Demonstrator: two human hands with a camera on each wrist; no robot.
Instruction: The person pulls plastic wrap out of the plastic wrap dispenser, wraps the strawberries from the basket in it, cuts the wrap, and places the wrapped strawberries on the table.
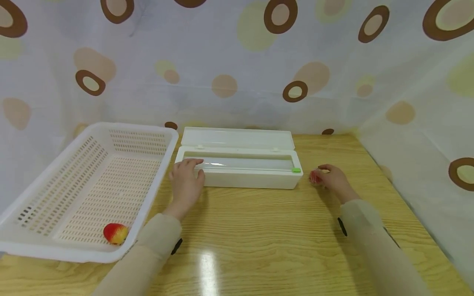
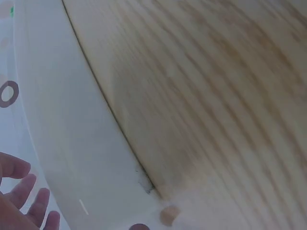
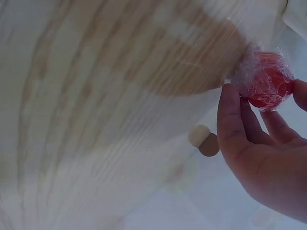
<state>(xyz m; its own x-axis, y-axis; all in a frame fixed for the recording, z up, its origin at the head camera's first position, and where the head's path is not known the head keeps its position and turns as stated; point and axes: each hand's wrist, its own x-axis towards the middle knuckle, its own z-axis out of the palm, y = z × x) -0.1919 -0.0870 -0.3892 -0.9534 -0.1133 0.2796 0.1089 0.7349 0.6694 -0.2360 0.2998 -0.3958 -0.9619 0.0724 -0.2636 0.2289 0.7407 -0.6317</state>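
My right hand (image 1: 335, 181) pinches a small, round red object wrapped in crinkled clear film (image 1: 315, 176), just above the table to the right of a white box. In the right wrist view, the thumb and fingertips hold the wrapped red object (image 3: 268, 81) from two sides. The long white cling film box (image 1: 244, 179) has its lid raised at the back, with a roll of clear film (image 1: 244, 163) inside. At its left end is my left hand (image 1: 185, 183), fingers loosely bent over the rim. Those fingers (image 2: 21, 194) hold nothing in the left wrist view.
A white plastic basket (image 1: 155, 187) stands at the left with a red and yellow fruit (image 1: 116, 234) in its near corner. A green slider (image 1: 296, 169) sits at the box's right end. A patterned curtain (image 1: 229, 61) hangs behind the wooden table (image 1: 252, 238).
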